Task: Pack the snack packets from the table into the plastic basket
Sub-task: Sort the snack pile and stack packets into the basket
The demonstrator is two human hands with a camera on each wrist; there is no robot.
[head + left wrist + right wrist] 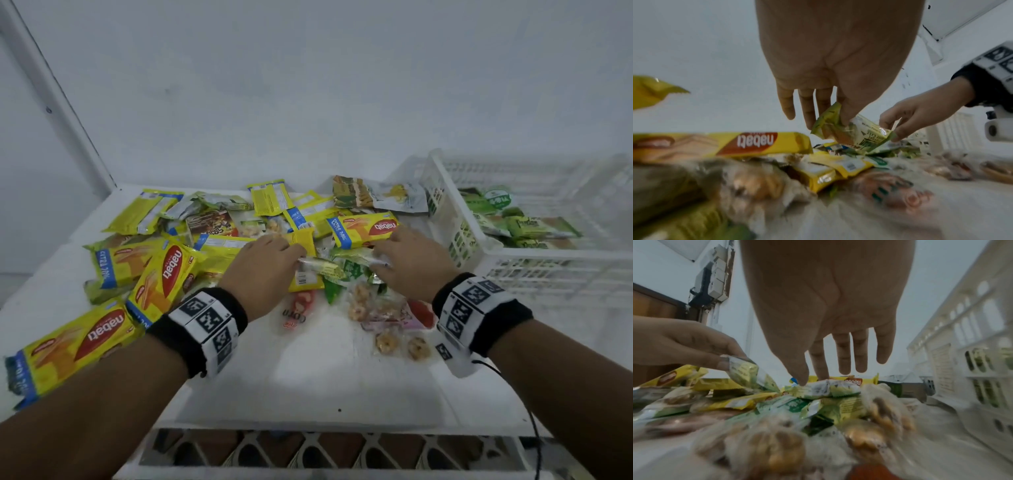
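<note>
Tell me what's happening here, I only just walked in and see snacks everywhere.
A person is sorting snack packets on a white table. The left hand pinches a small green-yellow packet, and the right hand pinches another. Many packets are still on the table; the white basket holds some green ones.

The left hand [838, 56] hung down from the top of the picture, its thumb and fingers pinching the upper end of a small green-and-yellow snack packet [851, 134] lifted above the heap. The right hand [920, 112], reaching in from the right with a black wristband and a white marker cuff [996, 60], pinched the same packet at its lower right corner. Beneath them lay a long yellow Nabati wafer pack [725, 144], a smaller yellow packet [824, 175] and blurred clear bags of snacks in the foreground, with white slatted plastic [955, 134] visible at the far right.
</note>
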